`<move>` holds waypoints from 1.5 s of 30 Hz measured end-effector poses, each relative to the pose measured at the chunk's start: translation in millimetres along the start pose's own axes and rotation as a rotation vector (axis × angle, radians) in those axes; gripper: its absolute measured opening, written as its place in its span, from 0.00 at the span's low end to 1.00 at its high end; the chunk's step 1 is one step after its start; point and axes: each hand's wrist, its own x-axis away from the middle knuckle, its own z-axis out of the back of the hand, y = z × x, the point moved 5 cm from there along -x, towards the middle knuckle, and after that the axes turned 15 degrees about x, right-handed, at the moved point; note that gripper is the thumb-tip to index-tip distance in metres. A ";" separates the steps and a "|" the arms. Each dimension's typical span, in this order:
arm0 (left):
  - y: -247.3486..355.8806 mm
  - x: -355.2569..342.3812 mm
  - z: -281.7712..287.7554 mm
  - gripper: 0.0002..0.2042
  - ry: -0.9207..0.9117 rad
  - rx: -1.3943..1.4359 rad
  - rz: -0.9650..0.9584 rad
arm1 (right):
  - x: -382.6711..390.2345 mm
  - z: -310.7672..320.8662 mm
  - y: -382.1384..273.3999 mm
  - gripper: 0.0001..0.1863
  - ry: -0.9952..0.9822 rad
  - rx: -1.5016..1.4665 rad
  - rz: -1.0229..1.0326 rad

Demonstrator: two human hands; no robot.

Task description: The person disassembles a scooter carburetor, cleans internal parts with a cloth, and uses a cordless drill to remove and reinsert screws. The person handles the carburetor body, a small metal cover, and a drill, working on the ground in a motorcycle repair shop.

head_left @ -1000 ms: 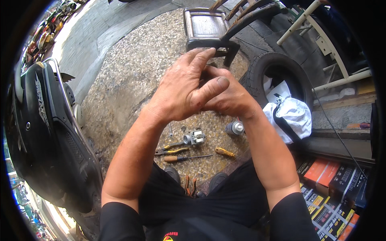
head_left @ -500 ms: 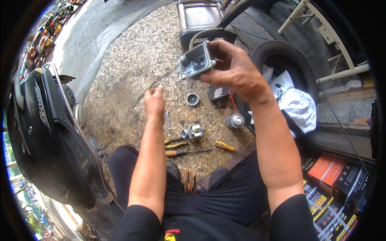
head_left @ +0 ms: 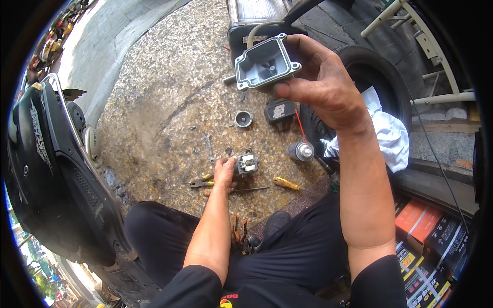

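In my raised right hand (head_left: 323, 82) I hold a grey metal float bowl (head_left: 267, 65) by its side, open face up, with a hose behind it. My left hand (head_left: 224, 167) is low, its fingers curled at the left end of a carburetor body (head_left: 248, 163) on the speckled floor (head_left: 154, 133); what they grip is unclear. Around them lie a spanner (head_left: 209, 145), pliers (head_left: 199, 183), a yellow screwdriver (head_left: 287, 184), a wooden-handled screwdriver partly behind my left wrist, a round metal cap (head_left: 243, 118), a black case (head_left: 281, 111) and a spray can (head_left: 301, 151) with a red straw.
A black scooter (head_left: 56, 179) fills the left side. A chair (head_left: 254, 11) stands ahead. At the right are a tyre (head_left: 387, 66) with white cloth (head_left: 390, 138), a pale metal frame (head_left: 441, 97) and stacked boxes (head_left: 418, 220). Orange-handled pliers (head_left: 239, 228) lie between my legs.
My hands were together a second ago, then parted, showing the bowl in my right. Since then the right has risen and moved right, and my left has dropped to the carburetor body.
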 end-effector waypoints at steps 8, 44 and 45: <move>10.8 3.8 -10.7 0.40 -0.095 0.004 0.009 | 2.2 -6.4 2.7 0.39 -0.050 0.055 -0.050; 351.8 264.7 14.0 0.32 -0.831 0.480 -1.302 | -5.2 -72.4 -58.2 0.40 -0.119 -0.256 -0.256; 353.7 279.4 11.0 0.32 -0.818 0.426 -1.372 | -5.0 -77.8 -62.3 0.39 -0.150 -0.299 -0.227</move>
